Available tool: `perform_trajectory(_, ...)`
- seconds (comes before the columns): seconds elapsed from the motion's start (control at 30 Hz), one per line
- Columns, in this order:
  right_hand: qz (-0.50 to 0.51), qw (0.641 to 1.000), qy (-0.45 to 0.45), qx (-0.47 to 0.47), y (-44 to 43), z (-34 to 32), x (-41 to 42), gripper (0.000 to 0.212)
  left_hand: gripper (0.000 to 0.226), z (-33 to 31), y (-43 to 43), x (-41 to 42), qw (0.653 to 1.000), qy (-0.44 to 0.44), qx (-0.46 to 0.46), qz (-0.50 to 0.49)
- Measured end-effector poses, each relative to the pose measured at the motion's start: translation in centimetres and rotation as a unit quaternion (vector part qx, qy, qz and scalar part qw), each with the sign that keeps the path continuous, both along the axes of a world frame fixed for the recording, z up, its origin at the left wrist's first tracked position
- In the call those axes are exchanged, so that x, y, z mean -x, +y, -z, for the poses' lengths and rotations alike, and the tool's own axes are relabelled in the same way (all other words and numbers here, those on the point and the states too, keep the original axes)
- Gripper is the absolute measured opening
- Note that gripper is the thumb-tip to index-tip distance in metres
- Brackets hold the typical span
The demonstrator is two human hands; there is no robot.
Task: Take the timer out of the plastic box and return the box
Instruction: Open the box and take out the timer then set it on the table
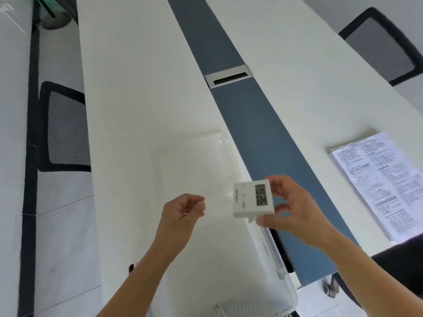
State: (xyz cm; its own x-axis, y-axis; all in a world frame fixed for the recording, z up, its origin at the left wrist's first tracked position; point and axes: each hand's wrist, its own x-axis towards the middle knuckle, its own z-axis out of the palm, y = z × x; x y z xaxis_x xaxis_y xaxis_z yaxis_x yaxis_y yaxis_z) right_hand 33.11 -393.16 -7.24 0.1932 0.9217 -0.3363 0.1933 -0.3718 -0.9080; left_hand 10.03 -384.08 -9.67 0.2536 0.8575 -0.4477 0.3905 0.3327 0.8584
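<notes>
A small white timer [251, 199] with a grey digit display hangs in the air above the table, pinched at its right side by my right hand [290, 207]. Below and in front of it stands a clear plastic box [274, 266], open at the top, near the table's front edge. Its clear lid [196, 156] lies flat on the white table just beyond. My left hand [183, 209] hovers left of the timer with fingers loosely curled and nothing in it.
The white table [137, 99] has a blue centre strip [263, 133] with a metal cable slot [229, 76]. A printed sheet in a clear sleeve [382, 181] lies at the right. Black mesh chairs stand at the left [64, 126] and far right [384, 44].
</notes>
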Motion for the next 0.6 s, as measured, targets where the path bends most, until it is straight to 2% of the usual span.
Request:
perform_trajectory(0.07, 0.102, 0.994, -0.038, -0.003, 2.0, 1.5, -3.0, 0.061, 0.009, 1.4, 0.9, -0.3, 0.99, 0.109, -0.093, 0.015)
perform_trajectory(0.17, 0.221, 0.967, -0.125, 0.035, 5.7, 5.4, -7.7, 0.064, 0.016, 3.8, 1.0, 0.3, 0.964, 0.216, -0.135, 0.072)
perform_trajectory(0.3, 0.263, 0.933, -0.207, 0.131, 10.1, 10.9, -12.4, 0.075, 0.027, 5.4, 0.3, 0.6, 0.911, 0.344, -0.182, 0.138)
perform_trajectory(0.5, 0.278, 0.901, -0.265, 0.202, 13.0, 14.4, -14.0, 0.076, 0.026, 5.4, 0.5, 0.3, 0.908, 0.357, -0.17, 0.138)
perform_trajectory(0.6, 0.268, 0.886, -0.31, 0.217, 13.1, 13.8, -13.4, 0.1, 0.021, 5.7, 0.4, 0.5, 0.919, 0.327, -0.178, 0.127)
